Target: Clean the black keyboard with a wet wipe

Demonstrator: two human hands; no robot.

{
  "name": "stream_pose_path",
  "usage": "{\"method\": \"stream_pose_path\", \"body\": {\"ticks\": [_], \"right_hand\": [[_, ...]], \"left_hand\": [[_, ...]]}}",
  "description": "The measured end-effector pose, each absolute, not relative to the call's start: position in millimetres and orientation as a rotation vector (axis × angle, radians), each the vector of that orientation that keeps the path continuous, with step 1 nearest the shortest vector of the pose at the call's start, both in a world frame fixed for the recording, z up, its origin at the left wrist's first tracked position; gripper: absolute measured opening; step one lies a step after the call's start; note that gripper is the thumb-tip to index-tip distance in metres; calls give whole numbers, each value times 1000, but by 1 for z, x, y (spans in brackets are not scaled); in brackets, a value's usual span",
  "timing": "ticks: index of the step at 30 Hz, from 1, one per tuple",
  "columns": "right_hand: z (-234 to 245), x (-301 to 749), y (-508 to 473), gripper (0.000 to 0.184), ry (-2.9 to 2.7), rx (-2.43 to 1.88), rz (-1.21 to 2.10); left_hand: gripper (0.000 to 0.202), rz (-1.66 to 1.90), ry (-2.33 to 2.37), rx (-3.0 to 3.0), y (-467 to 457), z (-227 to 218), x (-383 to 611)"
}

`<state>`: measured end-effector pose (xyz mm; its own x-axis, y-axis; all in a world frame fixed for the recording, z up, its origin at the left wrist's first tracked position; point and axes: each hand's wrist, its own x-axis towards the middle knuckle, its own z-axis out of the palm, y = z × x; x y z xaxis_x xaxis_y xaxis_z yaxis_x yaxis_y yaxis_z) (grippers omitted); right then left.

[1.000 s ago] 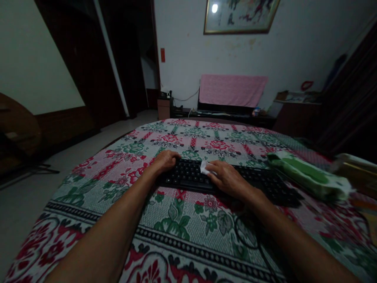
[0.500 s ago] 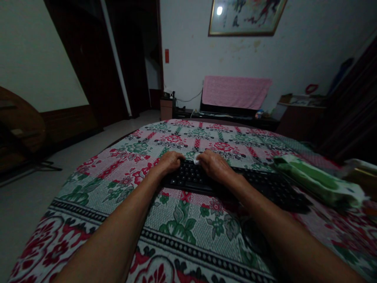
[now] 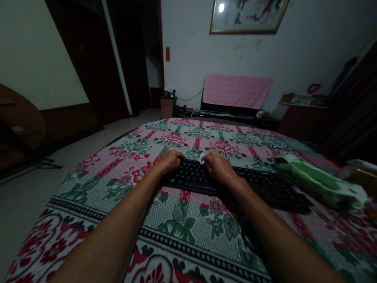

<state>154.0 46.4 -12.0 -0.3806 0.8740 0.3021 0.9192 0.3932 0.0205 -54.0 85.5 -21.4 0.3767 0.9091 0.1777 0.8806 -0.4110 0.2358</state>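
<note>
A black keyboard (image 3: 191,176) lies on the flowered cloth in front of me. My left hand (image 3: 171,161) is closed on its far left corner, thumb and fingers gripping the edge. In my right hand (image 3: 218,167) a small white wipe (image 3: 202,158) is pinched, its end showing past the fingertips. That hand rests over the keyboard's upper rows, left of the middle, and hides some keys. The right part of the keyboard stretches out beyond my right wrist.
A green and white soft pack (image 3: 319,179) lies right of the keyboard, touching or close to its far edge. The flowered tablecloth (image 3: 173,232) covers the table. Beyond stand a low cabinet and a screen draped with a pink towel (image 3: 237,91).
My right hand has moved slightly to the right along the keyboard's far edge with the wipe. The left hand keeps its hold on the corner.
</note>
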Motion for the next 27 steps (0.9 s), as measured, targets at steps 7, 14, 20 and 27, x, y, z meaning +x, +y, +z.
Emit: {"method": "stream_pose_path", "body": {"ticks": [7, 14, 20, 27], "right_hand": [[-18, 151, 55, 29, -2396, -1509, -223], [-14, 155, 55, 30, -2460, -1620, -162], [-5, 173, 60, 29, -2418, -1816, -69], [5, 180, 58, 31, -2512, -1752, -18]], "left_hand": [[43, 364, 1660, 2543, 83, -19, -48], [42, 370, 1602, 2609, 80, -19, -38], [43, 332, 1602, 2606, 78, -15, -40], [40, 257, 1618, 2588, 75, -11, -41]]}}
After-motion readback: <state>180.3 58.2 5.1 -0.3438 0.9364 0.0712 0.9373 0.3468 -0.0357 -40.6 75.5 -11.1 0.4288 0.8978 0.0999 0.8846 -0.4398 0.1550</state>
